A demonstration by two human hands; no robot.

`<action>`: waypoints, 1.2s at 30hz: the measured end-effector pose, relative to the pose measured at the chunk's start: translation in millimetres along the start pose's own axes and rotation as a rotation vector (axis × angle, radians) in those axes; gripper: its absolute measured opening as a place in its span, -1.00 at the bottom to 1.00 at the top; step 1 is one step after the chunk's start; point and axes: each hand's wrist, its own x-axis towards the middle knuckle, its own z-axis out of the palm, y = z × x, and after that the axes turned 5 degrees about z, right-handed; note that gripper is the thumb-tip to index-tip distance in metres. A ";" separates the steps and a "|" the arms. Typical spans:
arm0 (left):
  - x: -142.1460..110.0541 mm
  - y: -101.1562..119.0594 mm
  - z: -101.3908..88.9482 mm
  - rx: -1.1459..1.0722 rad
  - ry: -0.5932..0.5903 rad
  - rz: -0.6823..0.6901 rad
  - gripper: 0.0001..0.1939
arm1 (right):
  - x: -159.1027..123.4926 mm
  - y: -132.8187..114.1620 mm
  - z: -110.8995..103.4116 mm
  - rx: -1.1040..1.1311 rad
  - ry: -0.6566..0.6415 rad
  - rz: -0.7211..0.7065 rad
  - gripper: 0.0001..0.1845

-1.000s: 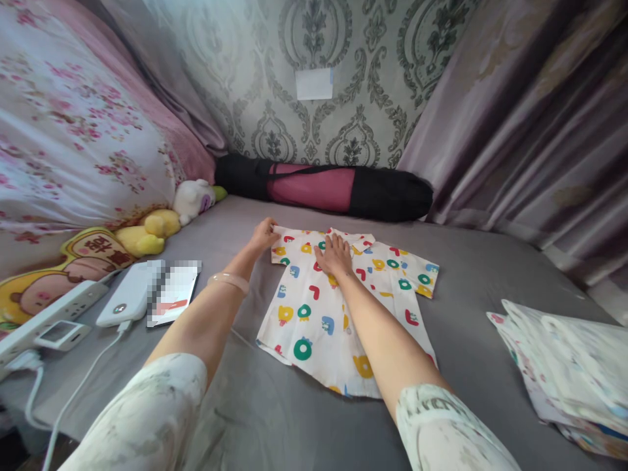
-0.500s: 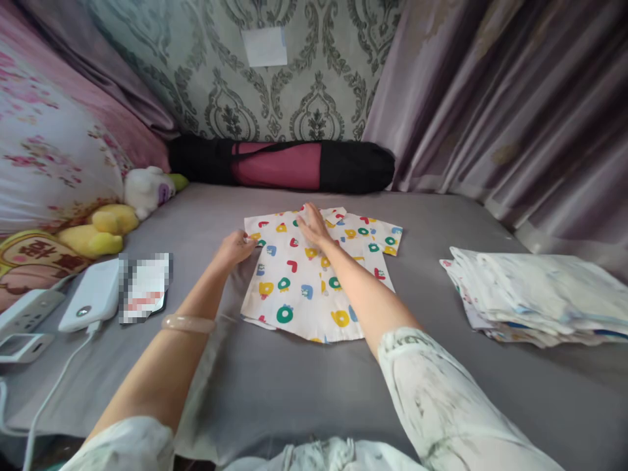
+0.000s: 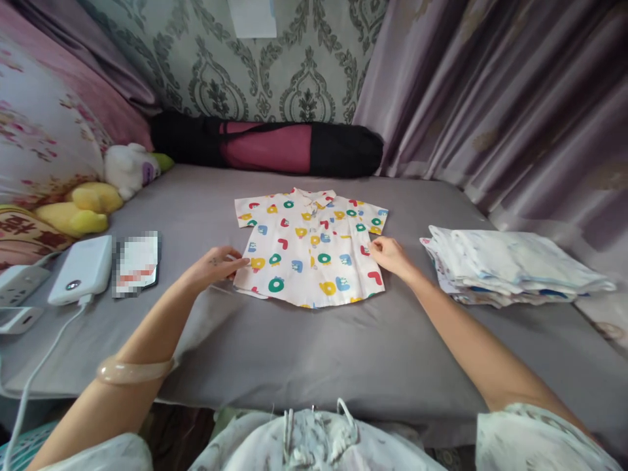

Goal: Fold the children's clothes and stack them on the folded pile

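A small white short-sleeved shirt [image 3: 309, 252] with a collar and colourful letter-like prints lies spread flat, front up, on the grey sheet [image 3: 304, 353]. Its collar points away from me. At the shirt's left side edge, my left hand [image 3: 218, 265] has its fingers closed on the fabric; a pale bangle [image 3: 135, 371] circles that forearm. My right hand [image 3: 390, 255] pinches the opposite side edge, below the right sleeve.
A stack of folded clothes [image 3: 515, 261] sits at the right. On the left are a white power bank [image 3: 81, 268] with a cable, a blurred-out phone-like item [image 3: 137, 261], a power strip [image 3: 24, 284] and plush toys [image 3: 78, 209]. A black and maroon long bag [image 3: 267, 147] lies along the wall.
My right hand has moved from the collar down to the shirt's right side. My left hand has slid from the left sleeve down to the left side edge. The view has tilted down.
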 end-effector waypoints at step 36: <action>29.4 48.9 86.6 0.564 -0.100 0.794 -0.59 | -55.4 -71.1 15.2 -0.298 0.113 -0.351 -0.41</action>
